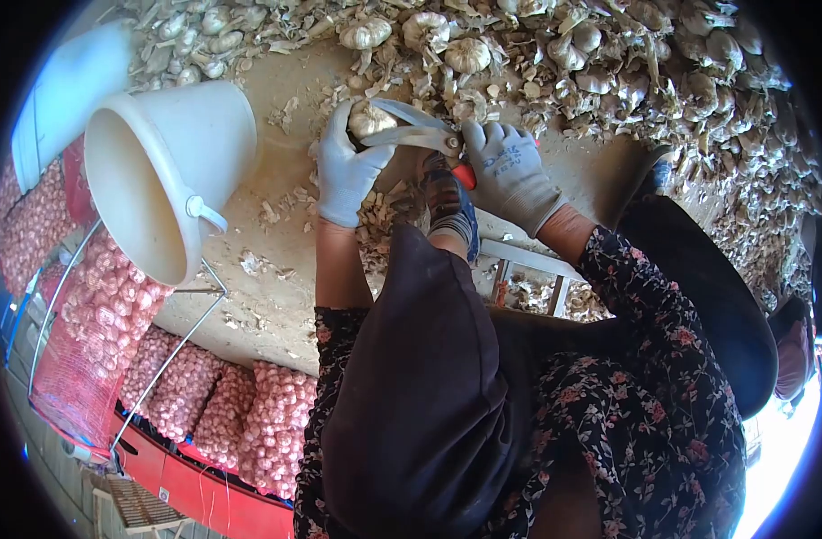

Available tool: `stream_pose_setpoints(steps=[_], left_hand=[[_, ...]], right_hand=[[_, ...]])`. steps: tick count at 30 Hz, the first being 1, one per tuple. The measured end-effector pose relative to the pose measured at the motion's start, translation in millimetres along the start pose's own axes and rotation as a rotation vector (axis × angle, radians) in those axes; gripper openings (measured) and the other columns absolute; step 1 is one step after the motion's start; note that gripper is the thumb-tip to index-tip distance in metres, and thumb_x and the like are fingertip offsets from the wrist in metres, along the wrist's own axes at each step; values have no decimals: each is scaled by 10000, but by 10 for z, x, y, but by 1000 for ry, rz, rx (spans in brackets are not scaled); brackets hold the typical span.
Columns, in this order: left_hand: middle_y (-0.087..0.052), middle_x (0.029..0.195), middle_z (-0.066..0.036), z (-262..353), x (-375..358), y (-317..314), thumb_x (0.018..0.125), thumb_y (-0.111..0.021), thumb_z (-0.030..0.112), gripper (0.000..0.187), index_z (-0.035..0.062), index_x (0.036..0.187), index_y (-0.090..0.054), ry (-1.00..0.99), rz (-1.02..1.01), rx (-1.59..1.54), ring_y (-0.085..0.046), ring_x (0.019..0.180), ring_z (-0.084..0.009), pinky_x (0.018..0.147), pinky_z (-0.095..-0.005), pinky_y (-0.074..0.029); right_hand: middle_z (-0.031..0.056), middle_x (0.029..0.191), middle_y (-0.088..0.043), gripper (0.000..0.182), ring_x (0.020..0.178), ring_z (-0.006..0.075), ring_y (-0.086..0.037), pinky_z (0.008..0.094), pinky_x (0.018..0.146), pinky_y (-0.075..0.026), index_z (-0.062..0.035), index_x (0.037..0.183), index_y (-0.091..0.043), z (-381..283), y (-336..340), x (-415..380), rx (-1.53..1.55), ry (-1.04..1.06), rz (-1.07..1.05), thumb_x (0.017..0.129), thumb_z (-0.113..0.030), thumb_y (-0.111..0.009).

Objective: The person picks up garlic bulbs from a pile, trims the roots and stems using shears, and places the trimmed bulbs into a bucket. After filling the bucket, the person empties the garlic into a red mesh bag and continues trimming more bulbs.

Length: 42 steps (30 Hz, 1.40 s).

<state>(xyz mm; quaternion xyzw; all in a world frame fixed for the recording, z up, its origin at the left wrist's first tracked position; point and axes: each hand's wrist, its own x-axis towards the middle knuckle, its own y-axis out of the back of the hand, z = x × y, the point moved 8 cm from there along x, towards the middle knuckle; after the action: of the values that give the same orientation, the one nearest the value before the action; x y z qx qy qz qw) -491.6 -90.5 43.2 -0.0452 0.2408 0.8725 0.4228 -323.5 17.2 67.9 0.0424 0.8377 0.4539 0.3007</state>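
Note:
In a grey-white work glove, my left hand (350, 171) is closed around a garlic bulb (372, 119), fingers on its left side and thumb below. My gloved right hand (509, 169) grips the red handles of a pair of shears (420, 128). The two blades are spread apart and reach to the right side of the bulb, one above the other. Whether the blades touch the bulb is hard to make out. Loose garlic bulbs (467, 56) with dry stalks lie on the ground just beyond both hands.
A white bucket (209, 135) lies tilted at the left, above a metal frame holding a red mesh bag (83, 377). Several filled garlic sacks (276, 418) stand on a red cart (213, 494). A large garlic heap (734, 108) spreads at the upper right. Skins and stalk scraps litter the floor.

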Motion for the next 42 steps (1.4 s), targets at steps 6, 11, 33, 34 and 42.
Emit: stream_pose_setpoints(steps=[6,11,33,34,42], left_hand=[[-597,1028,-81,215,-5,4,679,-754,83,622,-59,1219,-480,-58,-26,57,-569,917,-120,805,-274,-487],[-590,1042,-79,383,3,-2,683,-754,63,605,-70,1208,-483,-42,-89,150,-567,917,-123,816,-270,-482],[-556,955,-40,-101,19,-130,821,-650,146,394,50,1160,-474,287,-45,-831,-585,819,-143,667,-275,-499],[-556,955,-40,-116,13,-127,821,-650,146,394,50,1160,-474,283,-44,-828,-585,819,-143,667,-275,-499],[-564,993,-32,-135,-5,-61,863,-599,336,376,69,1121,-538,245,75,-746,-558,817,-143,689,-300,-455]], right_hand=[[187,964,-579,495,912,339,-594,466,786,-451,6,1107,-448,-94,105,94,-69,18,-50,806,-362,-589],[191,899,-602,461,791,353,-623,433,718,-490,24,1049,-453,-93,-10,89,-91,67,-177,817,-355,-574],[255,776,-593,285,773,436,-588,496,669,-445,-3,934,-489,49,-80,-177,459,-3,-150,824,-247,-586],[248,785,-606,317,793,430,-599,487,700,-461,-2,949,-480,111,-131,-222,499,-59,-169,836,-284,-569],[252,942,-607,431,939,407,-589,453,804,-455,-15,999,-520,-61,-321,-165,913,-152,-340,813,-395,-601]])
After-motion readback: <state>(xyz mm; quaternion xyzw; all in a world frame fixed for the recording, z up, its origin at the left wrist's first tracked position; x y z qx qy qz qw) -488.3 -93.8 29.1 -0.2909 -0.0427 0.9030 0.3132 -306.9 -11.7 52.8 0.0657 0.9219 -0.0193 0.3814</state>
